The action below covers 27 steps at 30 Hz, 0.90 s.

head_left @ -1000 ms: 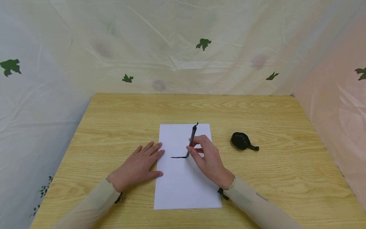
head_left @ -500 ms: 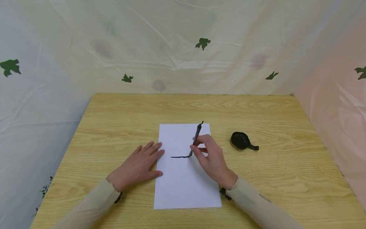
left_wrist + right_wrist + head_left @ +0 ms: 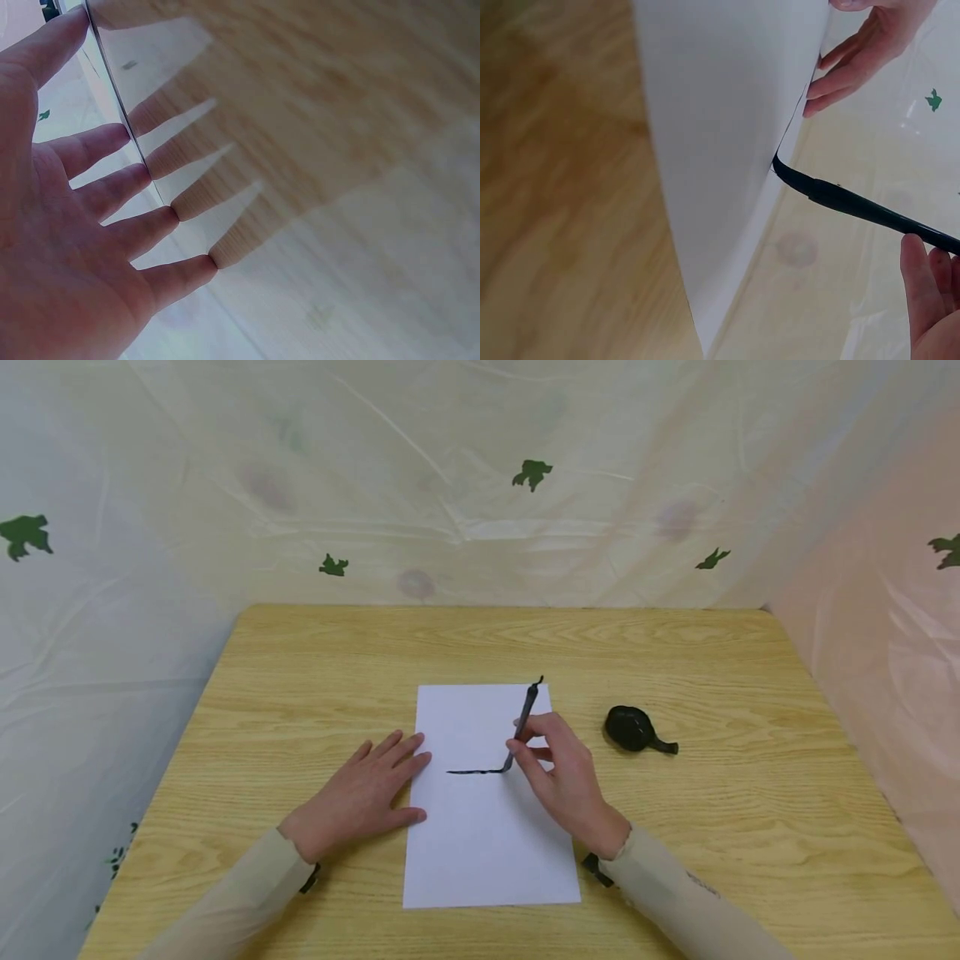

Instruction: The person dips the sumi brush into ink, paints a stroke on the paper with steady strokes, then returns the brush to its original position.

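Note:
A dark ink brush [image 3: 524, 717] leans to the upper right, pinched between the thumb and fingers of my right hand [image 3: 567, 777]. Its bent black bristles [image 3: 783, 169] press on a white sheet of paper [image 3: 480, 852] in the right wrist view. From the tip a thin black ink line [image 3: 476, 772] runs leftward across the middle of the sheet. My left hand [image 3: 360, 793] lies flat with fingers spread, its fingertips over the paper's left edge. In the left wrist view those straight fingers [image 3: 142, 232] touch down on the surface.
Right of the paper sits a small black ink dish [image 3: 630, 728] with a short handle pointing right. Everything lies on a light wood-grain table [image 3: 300, 677]. A pale curtain [image 3: 450, 485] with green leaf shapes hangs behind the far edge and along both sides.
My right hand has slid the brush to the right over the paper, and the black line has grown longer that way. The left hand and the ink dish stay put.

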### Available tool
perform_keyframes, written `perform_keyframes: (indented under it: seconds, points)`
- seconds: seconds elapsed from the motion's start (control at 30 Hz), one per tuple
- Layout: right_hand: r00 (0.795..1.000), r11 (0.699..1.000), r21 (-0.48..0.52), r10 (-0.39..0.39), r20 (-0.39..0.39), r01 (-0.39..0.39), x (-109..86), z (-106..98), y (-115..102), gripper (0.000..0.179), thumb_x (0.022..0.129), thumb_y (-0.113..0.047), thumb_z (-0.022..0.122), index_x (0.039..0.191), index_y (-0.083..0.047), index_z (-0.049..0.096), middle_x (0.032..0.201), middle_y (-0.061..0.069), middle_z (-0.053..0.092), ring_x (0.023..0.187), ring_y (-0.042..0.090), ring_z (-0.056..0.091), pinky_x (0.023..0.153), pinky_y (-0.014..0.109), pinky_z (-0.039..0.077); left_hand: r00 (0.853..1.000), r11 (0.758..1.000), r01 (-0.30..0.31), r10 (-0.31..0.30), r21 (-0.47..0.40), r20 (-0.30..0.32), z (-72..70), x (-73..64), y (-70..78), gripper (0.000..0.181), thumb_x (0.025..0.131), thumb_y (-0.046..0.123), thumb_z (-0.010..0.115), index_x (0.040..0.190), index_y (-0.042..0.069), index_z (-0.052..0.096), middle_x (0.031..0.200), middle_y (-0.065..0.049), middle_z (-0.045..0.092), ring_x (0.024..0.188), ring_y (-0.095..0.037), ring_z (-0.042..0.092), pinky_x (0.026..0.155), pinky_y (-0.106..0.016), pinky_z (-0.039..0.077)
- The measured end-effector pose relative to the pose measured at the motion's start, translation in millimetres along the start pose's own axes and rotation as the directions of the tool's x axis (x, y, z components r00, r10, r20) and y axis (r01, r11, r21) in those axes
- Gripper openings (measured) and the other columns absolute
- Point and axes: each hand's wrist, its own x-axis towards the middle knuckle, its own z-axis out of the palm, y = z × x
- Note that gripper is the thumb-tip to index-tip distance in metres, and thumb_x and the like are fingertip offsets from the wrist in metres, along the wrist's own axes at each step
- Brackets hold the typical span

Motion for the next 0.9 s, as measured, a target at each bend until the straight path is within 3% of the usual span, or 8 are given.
perform_keyframes:
  seconds: [0.9]
  points:
    - [0.998,1.000,-0.024,-0.020,-0.051,0.019,-4.0,-9.2,4.5,0.038,0.083,0.016,0.077,0.113,0.000,0.060,0.103,0.010,0.064,0.092,0.022,0.067,0.072,0.028,0.062,1.000,1.000,0.001,-0.001,-0.011,-0.002,0.8,0.2,-0.2,0.079,0.093,0.053,0.073,0.154,0.010,0.050,0.166,-0.011,0.036,0.153,-0.039,0.029,0.116,-0.068,0.029]
